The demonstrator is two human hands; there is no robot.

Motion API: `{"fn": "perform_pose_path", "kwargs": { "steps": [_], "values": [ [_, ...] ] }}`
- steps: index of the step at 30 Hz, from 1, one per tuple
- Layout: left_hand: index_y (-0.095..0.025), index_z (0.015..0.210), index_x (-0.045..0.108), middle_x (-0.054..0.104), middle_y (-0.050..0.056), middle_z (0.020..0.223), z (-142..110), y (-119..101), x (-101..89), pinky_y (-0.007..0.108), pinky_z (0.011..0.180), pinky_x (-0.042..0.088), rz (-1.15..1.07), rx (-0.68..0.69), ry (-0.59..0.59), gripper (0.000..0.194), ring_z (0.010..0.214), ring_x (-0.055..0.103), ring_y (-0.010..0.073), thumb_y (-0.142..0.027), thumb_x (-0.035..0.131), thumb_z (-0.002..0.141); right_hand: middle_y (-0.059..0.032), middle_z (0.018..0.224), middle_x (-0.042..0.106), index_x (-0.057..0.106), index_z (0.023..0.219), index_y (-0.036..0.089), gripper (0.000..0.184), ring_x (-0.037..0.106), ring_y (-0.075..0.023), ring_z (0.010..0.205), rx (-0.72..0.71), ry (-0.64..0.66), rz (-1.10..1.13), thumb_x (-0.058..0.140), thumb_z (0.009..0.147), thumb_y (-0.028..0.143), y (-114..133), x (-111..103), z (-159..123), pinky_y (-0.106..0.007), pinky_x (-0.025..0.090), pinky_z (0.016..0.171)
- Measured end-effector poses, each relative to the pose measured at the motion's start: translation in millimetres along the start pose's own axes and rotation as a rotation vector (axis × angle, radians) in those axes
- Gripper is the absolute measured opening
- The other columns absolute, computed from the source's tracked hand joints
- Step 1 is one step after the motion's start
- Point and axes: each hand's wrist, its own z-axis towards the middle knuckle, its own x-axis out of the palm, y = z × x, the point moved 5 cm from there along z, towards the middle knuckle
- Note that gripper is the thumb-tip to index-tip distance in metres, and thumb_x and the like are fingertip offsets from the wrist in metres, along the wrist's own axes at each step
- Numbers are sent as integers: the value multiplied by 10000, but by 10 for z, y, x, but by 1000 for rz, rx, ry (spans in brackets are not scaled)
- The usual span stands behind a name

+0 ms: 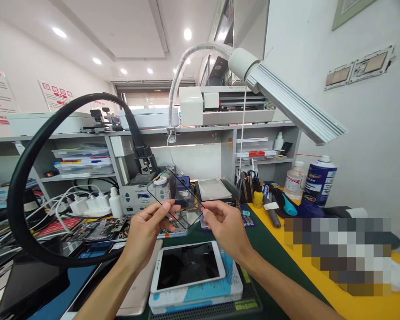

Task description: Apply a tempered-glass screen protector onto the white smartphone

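Left hand (153, 220) and right hand (225, 222) each pinched, between thumb and fingers, opposite sides of a thin black frame (186, 189). It was tilted in the air, beyond the white tablet (189, 266). Rightward, the green mat (270, 249) offered open room; leftward, a black hose (16, 191) curved.

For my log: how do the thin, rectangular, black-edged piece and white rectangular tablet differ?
The thin, rectangular, black-edged piece is held up by the left hand and right hand; the white rectangular tablet lies on a blue-and-white box. The piece's middle is see-through; the tablet is opaque. Both are rectangular.
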Motion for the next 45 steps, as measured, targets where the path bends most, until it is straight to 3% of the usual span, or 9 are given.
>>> {"fn": "perform_pose_path", "kwargs": {
  "steps": [6,14,18,24,27,33,40,45],
  "values": [
    [-115,999,766,779,125,955,-8,5,9,279,553,562,10,-9,-5,365,707,624,175,-400,810,773,-112,1042,673,662,1155,130,317,650,-173,753,-160,39,-158,591,881,275,124,44,-45,-281,521,592],
    [-118,999,769,775,120,935,-34,-16,63,284,535,563,-7,-23,0,385,673,631,171,-399,832,743,-111,1106,606,571,1290,156,414,643,-185,812,-316,65,-287,593,888,253,100,93,-85,-316,551,643],
    [-123,978,776,763,104,876,-56,-27,93,282,534,562,-17,-16,32,346,678,636,176,-392,817,764,-116,1130,602,539,1338,189,478,631,-208,827,-325,68,-359,629,879,289,110,102,-99,-355,554,686],
    [-133,994,787,772,114,907,-94,-30,144,280,548,564,-11,-18,60,354,660,640,170,-395,818,758,-148,1241,565,444,1428,209,685,610,-304,1061,-335,91,-419,718,817,349,122,136,-94,-431,561,810],
    [-137,998,790,775,116,914,-106,-36,158,280,547,563,0,-16,65,366,644,642,168,-401,826,746,-154,1261,545,404,1455,203,752,606,-305,1057,-329,111,-438,733,806,393,103,149,-93,-451,560,825],
    [-161,1041,775,772,125,1034,-120,-23,149,314,594,568,51,-41,80,386,606,658,166,-429,810,765,-158,1291,527,378,1474,200,780,603,-302,1058,-311,132,-451,727,816,433,67,153,-97,-459,563,826],
    [-151,917,784,782,114,981,-124,-23,158,339,657,553,77,-22,107,327,594,667,183,-437,809,760,-156,1318,515,372,1480,220,761,592,-313,1114,-322,141,-421,718,831,413,47,157,-96,-464,563,859],
    [-177,932,799,780,114,1084,-127,-30,158,334,711,534,112,11,155,288,599,655,163,-425,785,787,-153,1305,519,378,1483,220,755,592,-293,1093,-332,145,-376,719,828,379,66,151,-99,-442,565,846]
  ]
}}
